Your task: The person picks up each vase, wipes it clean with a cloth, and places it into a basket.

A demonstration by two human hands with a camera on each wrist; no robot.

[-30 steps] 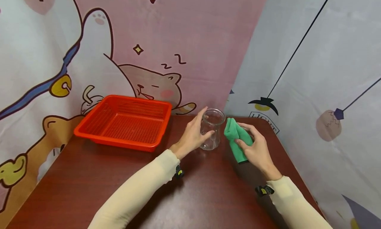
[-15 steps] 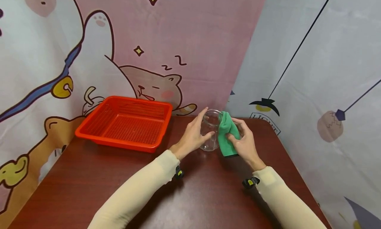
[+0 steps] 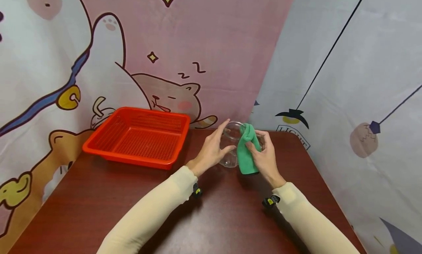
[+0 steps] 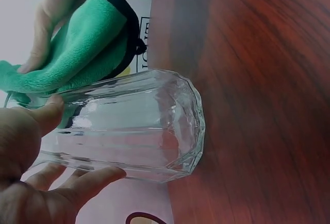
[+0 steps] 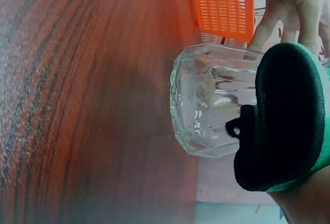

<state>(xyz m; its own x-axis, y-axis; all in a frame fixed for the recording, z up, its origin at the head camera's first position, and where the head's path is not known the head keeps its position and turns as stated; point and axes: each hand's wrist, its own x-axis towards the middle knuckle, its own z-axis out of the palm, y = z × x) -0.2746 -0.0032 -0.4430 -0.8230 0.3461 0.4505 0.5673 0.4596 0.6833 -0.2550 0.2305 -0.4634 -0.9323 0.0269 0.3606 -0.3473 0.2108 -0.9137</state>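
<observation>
A clear ribbed glass jar (image 3: 230, 146) (image 4: 134, 126) (image 5: 209, 98) stands upright on the dark wooden table (image 3: 99, 202). My left hand (image 3: 212, 147) (image 4: 41, 177) grips its side, thumb on one face and fingers on the other. My right hand (image 3: 262, 155) holds a folded green cloth (image 3: 246, 151) (image 4: 72, 54) (image 5: 289, 116) with a black edge and presses it against the jar's right side and rim. Both arms wear cream sleeves.
An orange perforated plastic basket (image 3: 138, 136) (image 5: 223, 5) sits at the back left of the table. Cartoon-printed curtains (image 3: 184, 56) hang close behind and to the right. The table's right edge (image 3: 316, 166) runs near my right arm.
My right hand has carried the green cloth leftward from beside the jar until it lies against the jar's right side. My left hand has kept its grip on the jar.
</observation>
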